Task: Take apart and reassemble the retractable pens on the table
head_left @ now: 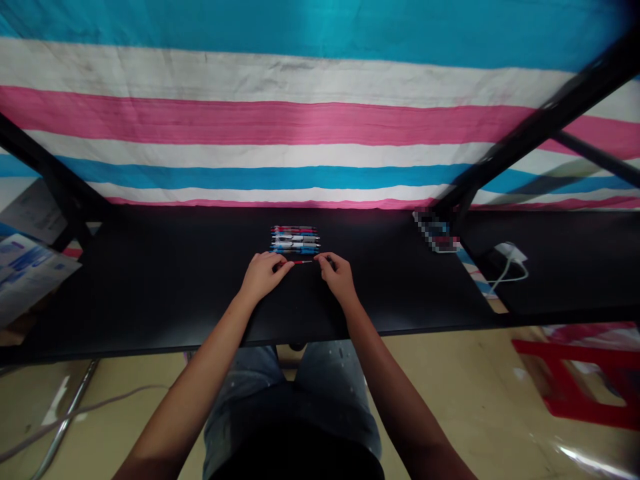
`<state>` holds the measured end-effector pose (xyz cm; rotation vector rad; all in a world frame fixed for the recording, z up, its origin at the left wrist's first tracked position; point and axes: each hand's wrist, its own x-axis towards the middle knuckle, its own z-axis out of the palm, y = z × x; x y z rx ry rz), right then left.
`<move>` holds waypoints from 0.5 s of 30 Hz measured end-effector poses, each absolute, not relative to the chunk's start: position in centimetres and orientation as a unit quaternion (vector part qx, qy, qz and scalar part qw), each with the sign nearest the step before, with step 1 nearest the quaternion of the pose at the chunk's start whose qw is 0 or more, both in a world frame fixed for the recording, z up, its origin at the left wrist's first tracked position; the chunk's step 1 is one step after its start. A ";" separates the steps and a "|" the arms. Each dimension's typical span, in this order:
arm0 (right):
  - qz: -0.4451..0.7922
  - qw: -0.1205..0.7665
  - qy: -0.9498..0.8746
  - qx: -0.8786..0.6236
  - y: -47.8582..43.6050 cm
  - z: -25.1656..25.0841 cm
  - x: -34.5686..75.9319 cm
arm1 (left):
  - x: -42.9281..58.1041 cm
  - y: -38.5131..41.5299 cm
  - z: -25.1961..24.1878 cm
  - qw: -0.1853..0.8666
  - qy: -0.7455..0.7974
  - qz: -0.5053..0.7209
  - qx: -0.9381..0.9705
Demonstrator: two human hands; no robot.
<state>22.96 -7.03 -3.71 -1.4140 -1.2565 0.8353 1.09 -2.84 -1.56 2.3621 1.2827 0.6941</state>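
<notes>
A red pen (300, 262) lies sideways on the black table (165, 280), and both my hands grip it. My left hand (263, 273) pinches its left end with curled fingers. My right hand (336, 273) pinches its right end. Just beyond the pen, a neat row of several pens (295, 240) in red, white and blue lies side by side, parallel to the held pen.
A striped pink, white and blue cloth (300, 120) hangs behind the table. A phone (440, 237) lies at the table's right edge. A white charger with cable (510, 257) sits on a second black table. A red stool (580, 380) stands on the floor at right.
</notes>
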 end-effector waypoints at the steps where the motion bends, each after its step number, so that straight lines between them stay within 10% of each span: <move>1: 0.366 0.523 -0.506 -0.581 -6.9 -3.8 23.0 | 1.1 -2.8 -1.5 0.183 0.456 0.246 0.836; 15: 0.372 0.550 -0.510 -0.547 -7.3 -2.7 22.6 | 1.1 -2.9 -1.3 0.191 0.469 0.262 0.822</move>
